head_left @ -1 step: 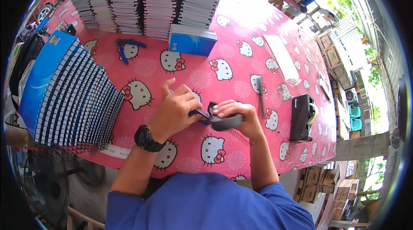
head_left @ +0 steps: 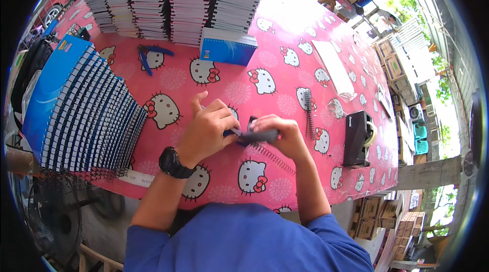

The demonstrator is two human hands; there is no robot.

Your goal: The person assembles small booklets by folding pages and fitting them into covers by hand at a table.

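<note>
Near the middle of the table, my left hand (head_left: 210, 128) is closed around the edge of a thin dark-blue item (head_left: 230, 132), perhaps a small notebook; the fingers hide most of it. My right hand (head_left: 283, 130) grips a dark grey rounded tool (head_left: 261, 136), blurred by motion, held against the right end of that item. From just below the tool, a loose dark spiral coil (head_left: 275, 157) runs toward the lower right, beneath my right wrist. Another dark coil (head_left: 309, 114) lies on the table to the right of my right hand.
Fanned spiral-bound blue notebooks (head_left: 91, 114) are stacked at the left. Tall notebook stacks (head_left: 188, 5) stand at the back, with a smaller blue stack (head_left: 226, 50) before them. Blue-handled pliers (head_left: 147, 58) lie nearby. A black tape dispenser (head_left: 357, 139) and white sheets (head_left: 333, 68) are at the right.
My right hand has turned slightly, and the dark grey tool has swung to a flatter angle. More of the loose coil below it shows. My left hand stays in place.
</note>
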